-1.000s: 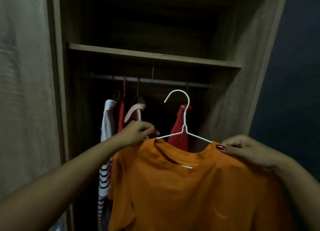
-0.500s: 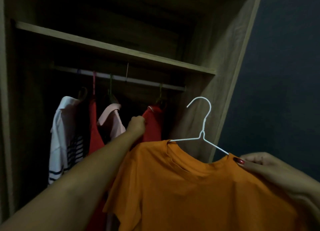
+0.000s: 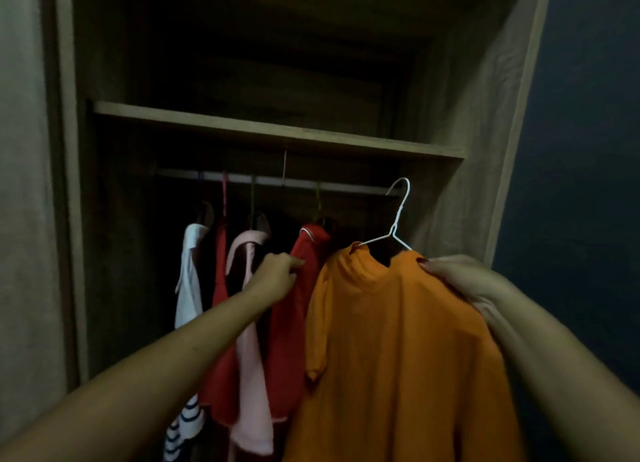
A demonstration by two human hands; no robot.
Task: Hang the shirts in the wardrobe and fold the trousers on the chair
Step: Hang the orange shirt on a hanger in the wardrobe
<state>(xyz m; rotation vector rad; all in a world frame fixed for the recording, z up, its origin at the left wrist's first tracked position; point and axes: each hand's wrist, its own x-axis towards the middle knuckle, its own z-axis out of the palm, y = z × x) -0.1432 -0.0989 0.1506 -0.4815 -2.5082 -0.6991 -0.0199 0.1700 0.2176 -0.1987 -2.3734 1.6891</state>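
An orange T-shirt (image 3: 398, 351) hangs on a white wire hanger (image 3: 398, 219). My right hand (image 3: 460, 281) grips the shirt's right shoulder and holds it up inside the open wardrobe. The hanger's hook is level with the right end of the rail (image 3: 270, 181) and I cannot tell whether it touches it. My left hand (image 3: 277, 278) is pressed against the red shirt (image 3: 294, 323) that hangs on the rail, fingers curled on its left shoulder. Left of it hang a pink shirt (image 3: 249, 357), another red garment (image 3: 218, 375) and a white striped shirt (image 3: 188, 288).
A wooden shelf (image 3: 270, 132) runs just above the rail. The wardrobe's right side panel (image 3: 467, 150) stands close beside the hanger hook. A dark blue wall (image 3: 588, 184) lies to the right and the wardrobe's left door (image 3: 24, 184) to the left.
My right hand has carried the orange shirt up and into the wardrobe, its hook now at rail height. My left hand left the orange shirt and went to the hanging red shirt.
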